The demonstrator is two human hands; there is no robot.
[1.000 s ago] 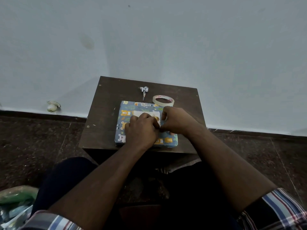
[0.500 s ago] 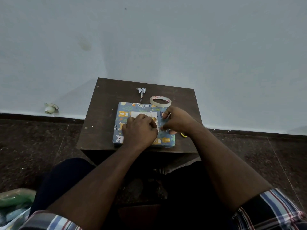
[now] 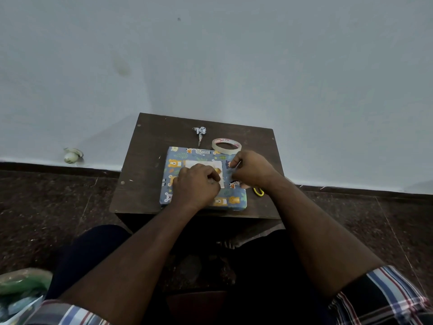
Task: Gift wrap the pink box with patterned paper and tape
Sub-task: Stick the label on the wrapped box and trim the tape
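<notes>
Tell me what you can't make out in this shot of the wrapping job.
- Head view: the left hand covers the middle of the wrapped box, so the paper seam is hidden.
- The right hand pinches something thin; too small to identify.
- Yellow item: mostly hidden behind the right wrist.
- Red print on the tape roll: too small to read.

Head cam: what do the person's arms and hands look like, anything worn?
Both hands, left hand and right hand, are bare: no gloves, and no rings or watch that I can make out. Forearms are uncovered. Short plaid sleeves in blue, white, red and dark stripes show near the elbows, left sleeve and right sleeve.
</notes>
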